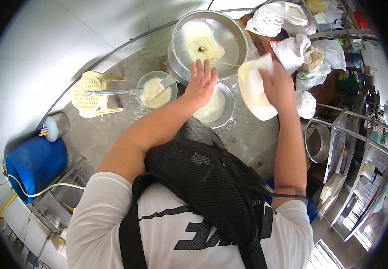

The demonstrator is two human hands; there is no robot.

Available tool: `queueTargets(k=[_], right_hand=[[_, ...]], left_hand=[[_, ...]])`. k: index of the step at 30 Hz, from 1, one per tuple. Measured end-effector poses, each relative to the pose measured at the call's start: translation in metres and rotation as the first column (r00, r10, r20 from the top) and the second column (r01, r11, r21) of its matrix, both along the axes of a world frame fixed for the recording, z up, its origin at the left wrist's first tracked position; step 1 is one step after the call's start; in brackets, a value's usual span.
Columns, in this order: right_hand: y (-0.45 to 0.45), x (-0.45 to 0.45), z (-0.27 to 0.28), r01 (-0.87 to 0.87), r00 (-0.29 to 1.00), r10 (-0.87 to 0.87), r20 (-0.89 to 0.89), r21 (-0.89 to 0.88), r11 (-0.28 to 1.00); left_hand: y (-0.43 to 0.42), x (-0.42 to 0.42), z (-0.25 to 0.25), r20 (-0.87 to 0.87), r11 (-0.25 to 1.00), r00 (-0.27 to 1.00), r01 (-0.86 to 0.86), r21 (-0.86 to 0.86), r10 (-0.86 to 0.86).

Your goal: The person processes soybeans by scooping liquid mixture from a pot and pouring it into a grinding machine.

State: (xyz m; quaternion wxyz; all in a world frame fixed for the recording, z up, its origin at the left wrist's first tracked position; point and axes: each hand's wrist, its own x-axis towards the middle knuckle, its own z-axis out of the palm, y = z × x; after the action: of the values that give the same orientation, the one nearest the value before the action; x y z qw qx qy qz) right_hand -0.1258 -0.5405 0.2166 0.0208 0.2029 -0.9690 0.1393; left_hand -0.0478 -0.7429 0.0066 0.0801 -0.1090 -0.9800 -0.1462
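Observation:
My left hand (pixel 203 80) is stretched out at the near rim of a large steel mixing bowl (pixel 237 49), fingers straight and holding nothing. Whether its fingertips touch the rim I cannot tell. Pale dough (pixel 203 42) lies in the bowl around a central shaft. To the right, my right hand (pixel 278 87) grips a white plastic container (pixel 254 92), tilted with its yellowish end toward the bowl. Beneath my left hand stands a metal basin (pixel 229 107) with white powder (pixel 212 107). A smaller bowl (pixel 174 96) on the left holds more powder and a metal scoop (pixel 167 81).
A cream plastic stool (pixel 88 95) stands left, with a long metal handle (pixel 109 93) reaching over it. Farther left lies a blue barrel (pixel 37 161). White sacks (pixel 270 20) crowd the upper right. Metal racks (pixel 355 123) line the right side, beside a round pan (pixel 318 141).

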Motion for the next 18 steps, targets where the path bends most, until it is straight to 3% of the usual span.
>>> queueTargets(k=[3, 5, 9, 15, 18], right_hand=[[0.049, 0.043, -0.051, 0.158, 0.987, -0.157, 0.028, -0.288, 0.944], [0.081, 0.075, -0.099, 0.433, 0.891, -0.376, 0.254, -0.226, 0.873], [0.127, 0.145, -0.198, 0.634, 0.702, -0.416, 0.578, -0.241, 0.735], [0.135, 0.187, -0.268, 0.784, 0.508, -0.497, 0.704, -0.137, 0.606], [0.135, 0.183, -0.299, 0.753, 0.525, -0.472, 0.709, -0.128, 0.646]], left_hand=[[0.001, 0.000, 0.005, 0.024, 0.999, 1.000, -0.009, -0.042, 0.010], [0.003, -0.001, 0.012, 0.048, 0.995, 0.999, 0.000, -0.098, 0.005], [0.008, -0.012, 0.029, 0.211, 0.983, 0.977, 0.021, -0.182, 0.018], [0.020, -0.049, 0.049, 0.327, 0.936, 0.940, 0.195, -0.293, -0.093], [0.022, -0.056, 0.040, 0.272, 0.928, 0.953, 0.213, -0.304, -0.130]])
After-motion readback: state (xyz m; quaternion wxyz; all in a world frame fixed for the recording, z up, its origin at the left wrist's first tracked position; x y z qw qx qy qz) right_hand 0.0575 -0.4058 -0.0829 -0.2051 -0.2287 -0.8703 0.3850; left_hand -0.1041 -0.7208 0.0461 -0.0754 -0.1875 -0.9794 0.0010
